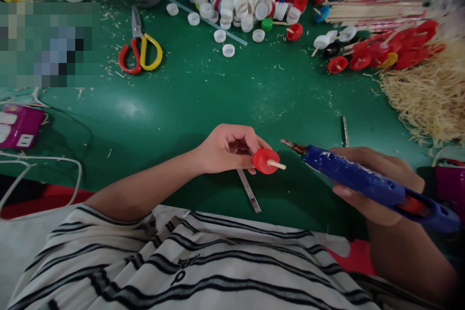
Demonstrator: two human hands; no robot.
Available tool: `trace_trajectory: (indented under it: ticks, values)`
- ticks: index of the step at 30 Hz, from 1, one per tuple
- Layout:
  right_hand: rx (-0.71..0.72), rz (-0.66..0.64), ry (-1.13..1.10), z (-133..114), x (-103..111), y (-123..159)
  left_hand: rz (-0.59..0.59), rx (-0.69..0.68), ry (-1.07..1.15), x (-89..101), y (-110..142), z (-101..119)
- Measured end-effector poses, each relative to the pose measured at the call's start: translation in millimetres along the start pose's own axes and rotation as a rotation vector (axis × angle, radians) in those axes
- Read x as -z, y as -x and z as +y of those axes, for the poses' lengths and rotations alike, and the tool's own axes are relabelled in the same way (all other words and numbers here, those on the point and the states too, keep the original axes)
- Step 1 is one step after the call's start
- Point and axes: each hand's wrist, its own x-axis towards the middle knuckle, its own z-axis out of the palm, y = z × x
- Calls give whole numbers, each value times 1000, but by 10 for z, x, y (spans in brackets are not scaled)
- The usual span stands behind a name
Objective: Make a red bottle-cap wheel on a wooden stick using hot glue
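My left hand is closed on a red bottle cap with a short wooden stick standing out of it. Whitish glue shows round the foot of the stick. In my right hand is a blue hot glue gun, its nozzle pointing left, a little apart from the cap. A thin strand hangs near the nozzle tip. Beneath my left hand a narrow metal strip lies on the green table. Another slim metal piece lies beyond my right hand.
A heap of mostly white bottle caps lies at the back. Scissors are at back left. Red caps on sticks, wooden sticks and pale shavings lie at right. White cables run along the left.
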Motion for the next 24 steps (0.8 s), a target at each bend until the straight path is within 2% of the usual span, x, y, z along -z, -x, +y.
trace_trajectory:
  ticks: [2, 7, 11, 16, 19, 24]
  values:
    - [-47, 47, 20, 27, -29, 36, 5, 10, 13, -1, -9, 9]
    - [-285, 248, 125, 54, -145, 40, 26, 43, 35, 4, -20, 12]
    - [-473, 376, 3, 36, -202, -46, 19, -4, 42, 6, -24, 9]
    - [-609, 295, 173, 165, -170, -81, 21, -4, 46, 13, -25, 7]
    - [-607, 244, 213, 272, -152, -64, 40, 31, 56, 17, -23, 13]
    - [-602, 206, 156, 348, -156, -29, 37, 46, 101, 6, -29, 37]
